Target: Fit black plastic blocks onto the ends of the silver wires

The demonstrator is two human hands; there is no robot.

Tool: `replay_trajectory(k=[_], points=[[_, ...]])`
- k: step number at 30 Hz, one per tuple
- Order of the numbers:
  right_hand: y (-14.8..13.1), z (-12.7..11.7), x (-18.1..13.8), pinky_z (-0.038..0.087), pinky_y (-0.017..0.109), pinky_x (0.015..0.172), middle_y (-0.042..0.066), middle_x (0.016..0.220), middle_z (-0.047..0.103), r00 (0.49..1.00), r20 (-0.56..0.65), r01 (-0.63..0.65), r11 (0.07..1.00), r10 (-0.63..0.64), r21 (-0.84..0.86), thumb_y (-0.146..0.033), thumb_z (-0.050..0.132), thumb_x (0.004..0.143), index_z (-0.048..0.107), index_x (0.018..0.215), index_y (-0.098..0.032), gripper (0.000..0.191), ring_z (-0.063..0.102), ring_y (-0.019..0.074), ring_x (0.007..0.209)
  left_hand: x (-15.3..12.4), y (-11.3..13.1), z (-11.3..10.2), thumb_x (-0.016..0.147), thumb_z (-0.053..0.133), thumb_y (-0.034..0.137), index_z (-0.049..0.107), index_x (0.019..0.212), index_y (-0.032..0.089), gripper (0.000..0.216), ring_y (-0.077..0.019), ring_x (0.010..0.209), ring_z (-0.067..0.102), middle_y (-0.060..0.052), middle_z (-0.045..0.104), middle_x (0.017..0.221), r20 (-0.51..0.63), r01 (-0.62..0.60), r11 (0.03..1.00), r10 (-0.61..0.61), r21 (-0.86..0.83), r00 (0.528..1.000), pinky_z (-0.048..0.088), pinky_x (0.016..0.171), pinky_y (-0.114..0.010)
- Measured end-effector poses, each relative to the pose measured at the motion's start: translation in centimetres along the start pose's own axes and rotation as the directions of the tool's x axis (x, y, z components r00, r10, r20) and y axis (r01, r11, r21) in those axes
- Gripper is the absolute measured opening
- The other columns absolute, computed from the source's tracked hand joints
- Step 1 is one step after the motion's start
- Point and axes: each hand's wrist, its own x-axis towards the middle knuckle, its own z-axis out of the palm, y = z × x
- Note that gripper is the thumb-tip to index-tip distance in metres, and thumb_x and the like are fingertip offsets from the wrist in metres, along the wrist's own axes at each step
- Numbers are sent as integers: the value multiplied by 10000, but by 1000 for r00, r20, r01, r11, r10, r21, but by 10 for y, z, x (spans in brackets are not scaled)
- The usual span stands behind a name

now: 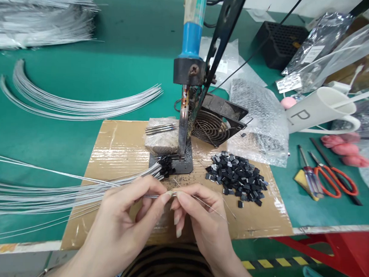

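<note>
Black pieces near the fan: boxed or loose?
Loose: the black pieces lie heaped directly on the cardboard, nothing around them.

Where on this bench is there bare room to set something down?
Bare: the mat between the wire stack and the iron; the cardboard left of the block, behind the wires. Crowded: around the iron, by fan and block; far right, by mug and scissors.
</note>
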Motion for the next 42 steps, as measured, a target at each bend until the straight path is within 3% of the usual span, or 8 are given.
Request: replay_trajectory(k=[10,19,28,38,42], points=[[-6,-2,2,556,136,439,4,648,748,994,17,-112,992,111,62,-307,861,852,822,764,-148,186,646,67,447,1,4,-1,965,653,304,711,812,208,189,-113,518,533,10,625,648,19,70,996,-69,-49,997,405,464,-206],[-5,1,1,592,164,500,3,652,749,998,11,-64,997,63,47,-326,834,882,839,851,-168,161,662,81,472,-3,3,8,987,624,319,701,844,226,187,-112,533,519,32,590,636,-68,89,994,-93,-59,993,404,484,-206],[2,8,2,593,180,486,9,679,746,996,-79,-34,994,43,104,-320,864,828,848,829,-176,146,632,84,509,-10,-6,20,990,636,294,699,885,220,143,-118,556,631,13,705,694,-186,22,1000,-19,16,982,457,508,-211],[0,5,1,608,215,516,17,678,752,999,-51,0,1000,1,17,-343,815,894,832,841,-170,181,651,104,506,-8,-1,21,993,632,325,702,856,214,190,-121,569,642,9,727,677,-206,53,998,-59,-33,977,479,530,-212],[2,4,1,607,208,509,7,672,744,998,-55,12,1000,-11,14,-326,813,901,827,830,-173,169,651,98,502,-9,5,25,979,644,332,706,841,214,192,-126,601,654,3,733,690,-235,115,991,-129,-74,963,500,572,-220]])
